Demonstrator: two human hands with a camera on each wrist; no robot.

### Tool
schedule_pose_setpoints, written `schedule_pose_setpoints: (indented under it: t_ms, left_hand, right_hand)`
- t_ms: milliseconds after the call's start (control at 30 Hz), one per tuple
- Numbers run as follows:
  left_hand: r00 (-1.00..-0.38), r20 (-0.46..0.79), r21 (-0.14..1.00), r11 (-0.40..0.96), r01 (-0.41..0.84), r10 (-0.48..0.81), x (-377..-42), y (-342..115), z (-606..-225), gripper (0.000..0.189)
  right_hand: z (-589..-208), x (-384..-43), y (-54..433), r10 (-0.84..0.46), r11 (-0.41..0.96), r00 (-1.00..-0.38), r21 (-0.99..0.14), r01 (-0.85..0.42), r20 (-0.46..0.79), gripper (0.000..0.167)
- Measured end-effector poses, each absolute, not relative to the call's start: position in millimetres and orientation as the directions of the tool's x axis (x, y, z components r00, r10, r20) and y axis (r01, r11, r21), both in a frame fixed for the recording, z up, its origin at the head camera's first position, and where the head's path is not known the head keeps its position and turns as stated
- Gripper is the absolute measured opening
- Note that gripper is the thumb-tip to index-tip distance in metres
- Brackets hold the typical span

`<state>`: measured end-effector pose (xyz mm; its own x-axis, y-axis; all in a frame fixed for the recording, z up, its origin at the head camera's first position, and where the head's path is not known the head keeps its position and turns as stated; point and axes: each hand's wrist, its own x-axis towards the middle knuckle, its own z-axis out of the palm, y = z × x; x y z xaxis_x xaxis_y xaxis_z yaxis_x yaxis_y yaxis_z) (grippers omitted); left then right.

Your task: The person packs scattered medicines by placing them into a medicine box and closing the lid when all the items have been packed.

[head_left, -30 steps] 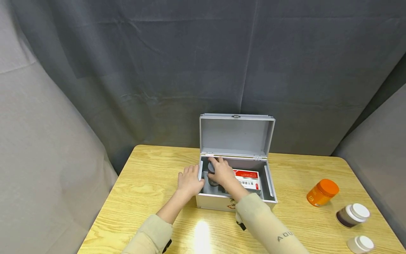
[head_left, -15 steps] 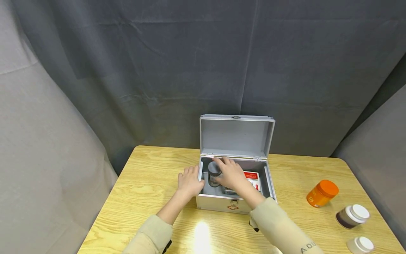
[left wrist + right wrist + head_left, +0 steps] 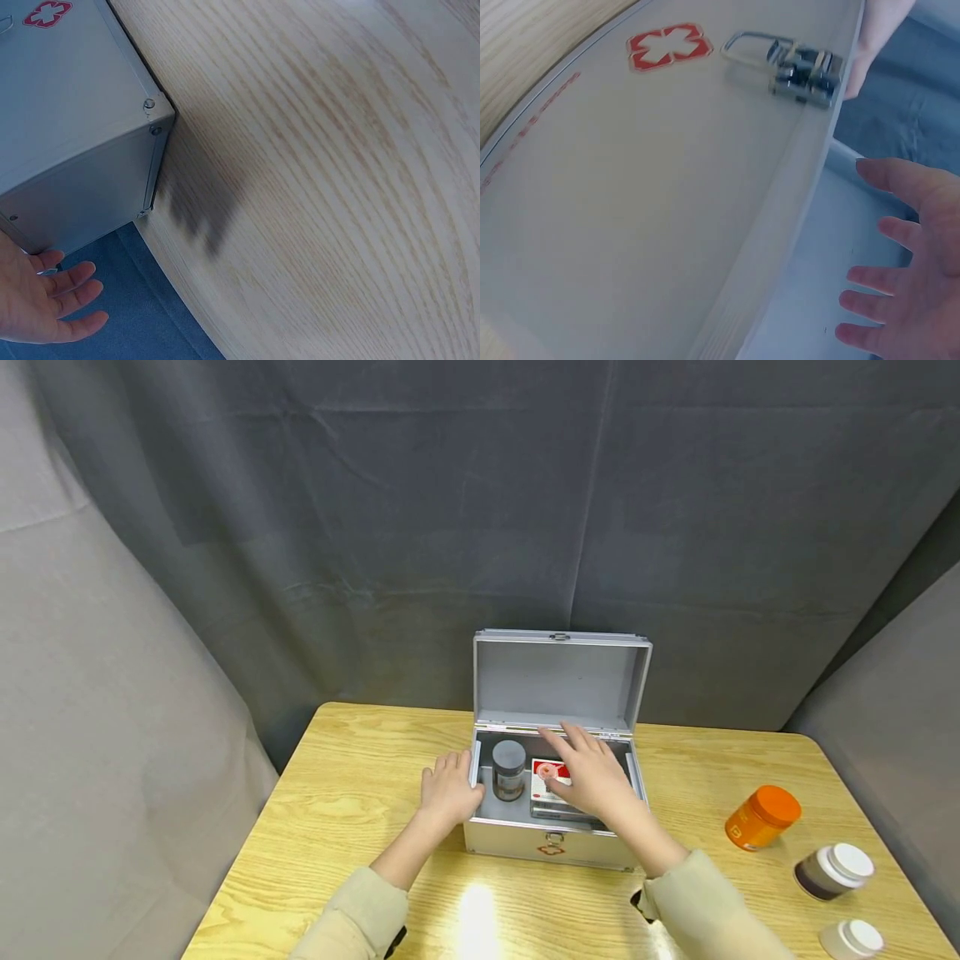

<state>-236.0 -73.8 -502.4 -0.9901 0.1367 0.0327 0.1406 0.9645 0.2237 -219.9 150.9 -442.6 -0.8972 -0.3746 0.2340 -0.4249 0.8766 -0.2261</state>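
A silver first-aid case [image 3: 517,843] stands on the table with its lid [image 3: 562,685] raised. My left hand [image 3: 447,793] rests at the left rim, thumb over the edge; in the left wrist view its loosely extended fingers [image 3: 75,296] lie beside the case's side wall. Inside, at the left, a dark-lidded jar [image 3: 508,770] stands upright. To its right lies a red and white medicine box [image 3: 542,783], partly covered by my right hand [image 3: 596,777]. That hand hovers over the case, fingers spread and holding nothing, as the right wrist view also shows.
On the table's right side are an orange jar [image 3: 763,818], a white-lidded dark jar [image 3: 834,870] and a small white bottle [image 3: 852,938]. A grey curtain [image 3: 375,568] hangs behind the wooden table [image 3: 360,760].
My right hand has let go of the dark-lidded jar and moved right, over the medicine box. The jar now stands uncovered in the case. My left hand has stayed put.
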Motion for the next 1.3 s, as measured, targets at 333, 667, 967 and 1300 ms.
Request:
schedule_pose_setpoints:
  t_ms: [333,667,967,1300]
  left_hand:
    - [-0.991,0.021,0.234,0.963,0.135,0.134,-236,-73,-501,0.059]
    - [-0.991,0.01,0.233,0.963,0.133,0.134,-236,-73,-501,0.059]
    - [-0.991,0.012,0.224,0.965,0.134,0.135,-236,-73,-501,0.057]
    - [-0.991,0.008,0.222,0.966,0.133,0.134,-237,-73,-502,0.058]
  right_hand:
    - [-441,-219,195,-0.285,0.883,-0.918,-0.298,-0.363,0.275,0.073]
    - [-436,-214,236,-0.154,0.897,-0.94,-0.356,-0.262,0.303,0.068]
    - [-445,-212,275,-0.053,0.91,-0.948,-0.376,-0.176,0.315,0.068]
    - [-459,-208,312,0.037,0.934,-0.956,-0.351,-0.07,0.289,0.068]
